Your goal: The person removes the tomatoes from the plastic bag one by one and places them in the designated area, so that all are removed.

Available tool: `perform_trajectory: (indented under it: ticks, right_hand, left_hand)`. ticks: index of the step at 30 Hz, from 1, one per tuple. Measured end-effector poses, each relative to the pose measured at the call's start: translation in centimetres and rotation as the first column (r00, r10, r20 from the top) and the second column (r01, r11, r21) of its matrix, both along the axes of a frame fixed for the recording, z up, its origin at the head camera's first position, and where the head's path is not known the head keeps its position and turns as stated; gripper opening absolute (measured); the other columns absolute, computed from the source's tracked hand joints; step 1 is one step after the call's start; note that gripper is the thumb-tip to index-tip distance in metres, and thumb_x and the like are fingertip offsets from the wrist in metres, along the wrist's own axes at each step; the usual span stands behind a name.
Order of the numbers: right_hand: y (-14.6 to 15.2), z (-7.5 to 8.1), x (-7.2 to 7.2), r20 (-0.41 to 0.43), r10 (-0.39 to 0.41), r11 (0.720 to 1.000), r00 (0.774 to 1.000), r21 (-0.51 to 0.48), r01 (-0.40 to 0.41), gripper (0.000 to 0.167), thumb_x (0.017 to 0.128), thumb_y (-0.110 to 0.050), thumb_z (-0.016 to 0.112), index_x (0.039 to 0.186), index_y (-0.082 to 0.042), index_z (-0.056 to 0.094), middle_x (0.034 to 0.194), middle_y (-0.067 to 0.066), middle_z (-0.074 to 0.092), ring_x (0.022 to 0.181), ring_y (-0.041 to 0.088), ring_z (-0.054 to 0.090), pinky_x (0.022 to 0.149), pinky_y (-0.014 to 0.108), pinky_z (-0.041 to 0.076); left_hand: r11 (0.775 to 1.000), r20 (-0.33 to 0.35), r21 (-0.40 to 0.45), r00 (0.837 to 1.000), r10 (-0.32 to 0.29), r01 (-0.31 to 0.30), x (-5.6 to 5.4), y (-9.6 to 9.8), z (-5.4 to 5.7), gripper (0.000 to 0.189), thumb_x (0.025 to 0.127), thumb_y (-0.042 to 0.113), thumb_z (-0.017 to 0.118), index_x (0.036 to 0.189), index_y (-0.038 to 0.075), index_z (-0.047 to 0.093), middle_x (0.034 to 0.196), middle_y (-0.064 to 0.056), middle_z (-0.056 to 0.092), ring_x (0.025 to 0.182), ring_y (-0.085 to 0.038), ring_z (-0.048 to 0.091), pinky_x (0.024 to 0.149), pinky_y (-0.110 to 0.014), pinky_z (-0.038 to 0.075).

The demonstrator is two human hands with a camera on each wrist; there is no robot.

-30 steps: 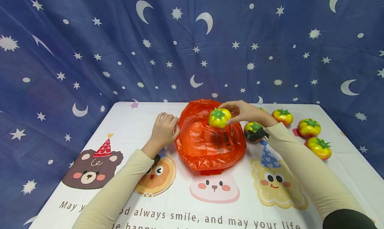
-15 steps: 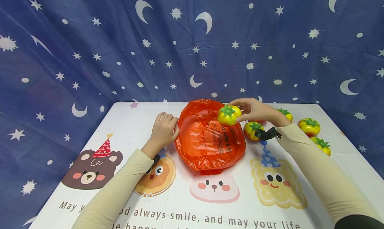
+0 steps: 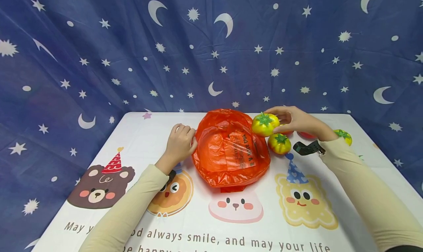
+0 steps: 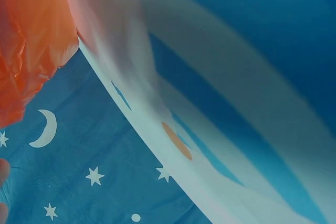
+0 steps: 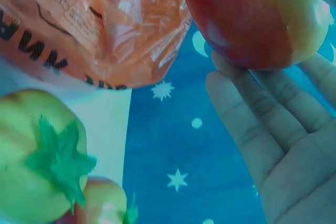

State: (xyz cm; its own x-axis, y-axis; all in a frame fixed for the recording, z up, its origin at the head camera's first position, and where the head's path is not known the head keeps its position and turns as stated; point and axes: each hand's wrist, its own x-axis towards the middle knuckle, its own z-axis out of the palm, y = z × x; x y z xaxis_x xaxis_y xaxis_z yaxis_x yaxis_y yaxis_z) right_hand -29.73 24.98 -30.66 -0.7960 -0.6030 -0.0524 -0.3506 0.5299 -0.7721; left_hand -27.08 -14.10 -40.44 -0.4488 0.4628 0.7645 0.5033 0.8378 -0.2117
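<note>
My right hand (image 3: pixel 295 120) grips a yellow tomato (image 3: pixel 262 127) with a green star-shaped top, above the right rim of an orange-red plastic bag (image 3: pixel 218 156). In the right wrist view the held tomato (image 5: pixel 252 19) shows its red underside, with fingers (image 5: pixel 247 124) beneath it. The bag stands with its mouth spread wide and dark print on its inner wall. At its left rim my left hand (image 3: pixel 179 142) has curled fingers and seems to pinch the edge. The left wrist view shows the bag's side (image 4: pixel 31 40) and only two fingertips (image 4: pixel 2 171).
Another tomato (image 3: pixel 279 143) sits on the white cloth right beside the bag, below the held one. More tomatoes lie farther right, including one (image 3: pixel 343 135) partly behind my right arm. A blue star-and-moon curtain (image 3: pixel 185 43) hangs behind the table.
My right hand has moved right with the tomato, from over the bag's mouth to its right rim. My left hand and the bag have stayed put.
</note>
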Motion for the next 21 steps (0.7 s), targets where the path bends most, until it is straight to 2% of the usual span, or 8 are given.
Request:
perform_trajectory:
  ticks: [7,12,16,18,21]
  right_hand:
    - [1.6,0.2,0.7,-0.008,-0.043,0.999,0.999,-0.02,0.043,0.058,0.083,-0.013,0.068,0.136,-0.007,0.044,0.126,0.006,0.055,0.099,0.008,0.063,0.082,0.023,0.054]
    - [2.6,0.3,1.1,-0.038,-0.1,0.995,0.994,0.009,0.1,0.061,0.082,-0.013,0.069,0.137,-0.006,0.043,0.132,0.016,0.051,0.095,0.0,0.062,0.08,0.018,0.052]
    - [3.7,0.1,1.4,-0.064,-0.125,0.991,0.99,0.031,0.127,0.063,0.082,-0.014,0.069,0.138,-0.005,0.042,0.135,0.019,0.049,0.095,-0.006,0.06,0.081,0.015,0.051]
    - [4.1,0.0,1.5,-0.068,-0.145,0.989,0.987,0.029,0.147,0.062,0.082,-0.014,0.07,0.138,-0.005,0.042,0.132,0.012,0.052,0.096,-0.007,0.06,0.082,0.014,0.051]
    - [4.8,-0.3,1.9,-0.059,-0.184,0.983,0.981,0.011,0.185,0.06,0.082,-0.014,0.07,0.136,-0.008,0.044,0.124,-0.009,0.056,0.098,-0.008,0.058,0.082,0.013,0.05]
  left_hand:
    - [1.0,0.002,0.0,1.0,-0.002,0.002,0.0,0.0,0.1,0.008,0.075,0.012,0.056,0.075,0.005,0.058,0.07,-0.009,0.058,0.075,-0.029,0.058,0.087,-0.044,0.047]
    - [1.0,0.004,-0.004,1.0,-0.001,0.001,0.0,0.0,0.1,0.008,0.075,0.012,0.057,0.076,0.004,0.058,0.071,-0.01,0.059,0.075,-0.029,0.058,0.087,-0.045,0.047]
    - [1.0,0.01,-0.007,1.0,0.008,-0.008,0.0,0.0,0.1,0.008,0.076,0.012,0.056,0.077,0.004,0.059,0.072,-0.009,0.06,0.076,-0.029,0.059,0.088,-0.045,0.047]
    - [1.0,0.012,-0.007,1.0,0.007,-0.007,0.0,-0.1,0.0,0.008,0.076,0.012,0.056,0.077,0.004,0.059,0.072,-0.009,0.06,0.077,-0.029,0.058,0.088,-0.045,0.047]
    - [1.0,0.014,-0.006,1.0,0.006,-0.006,-0.1,-0.1,-0.1,0.008,0.076,0.012,0.056,0.077,0.004,0.059,0.072,-0.01,0.059,0.077,-0.03,0.058,0.088,-0.045,0.047]
